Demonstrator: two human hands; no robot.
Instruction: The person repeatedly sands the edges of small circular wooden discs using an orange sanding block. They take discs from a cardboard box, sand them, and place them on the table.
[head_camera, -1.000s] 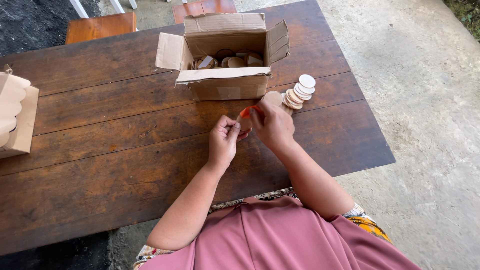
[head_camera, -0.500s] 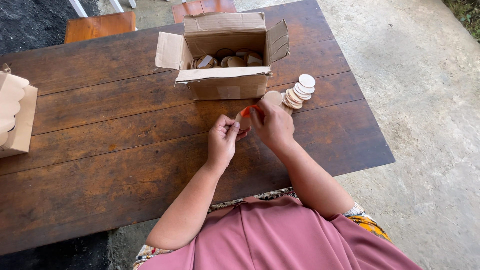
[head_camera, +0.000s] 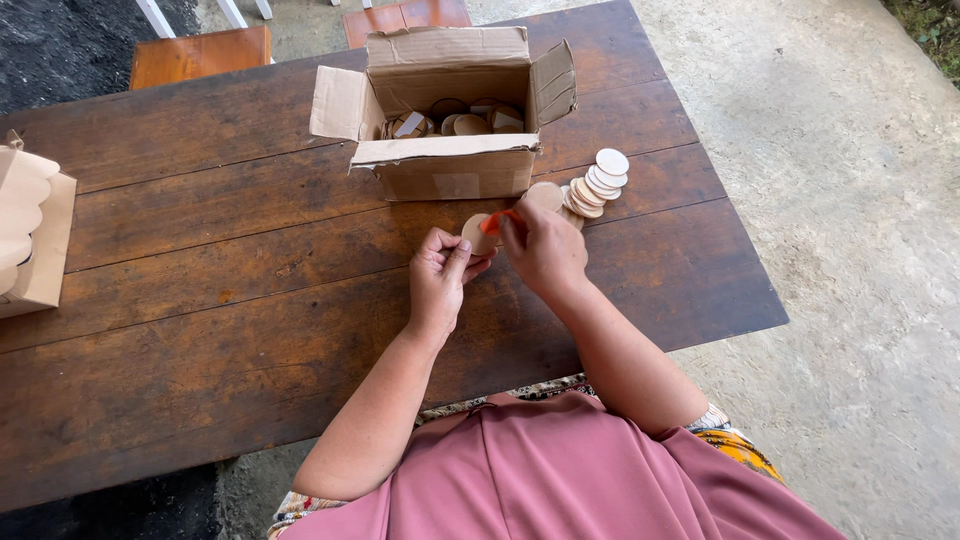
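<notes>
Wooden disc: a round, pale wooden piece pinched upright in the left hand, its flat face turned toward the right hand, just above the tabletop.
Left hand: closed around the lower edge of the wooden disc, fingers curled, thumb pressing on the near face.
Right hand: closed in a pinch on a small orange piece, touching the upper right rim of the disc; the back of the hand faces the camera.
Orange piece: small and bright, held at the right hand's fingertips, lying against the disc; what kind of thing it is cannot be told.
Pile of discs: a fanned, overlapping heap of the same round pieces, just beyond the right hand and slightly to its right, on the table.
Cardboard box: open, flaps spread, directly beyond both hands; more round wooden pieces lie inside it.
Table: dark wooden planks, under both hands.
Paper bag: tan, with pale scalloped shapes in it, far to the left of the left hand at the table's edge.
Chair seats: brown wood, well beyond the box on the far side of the table.
Floor: grey concrete, to the right of the right hand past the table's edge.
</notes>
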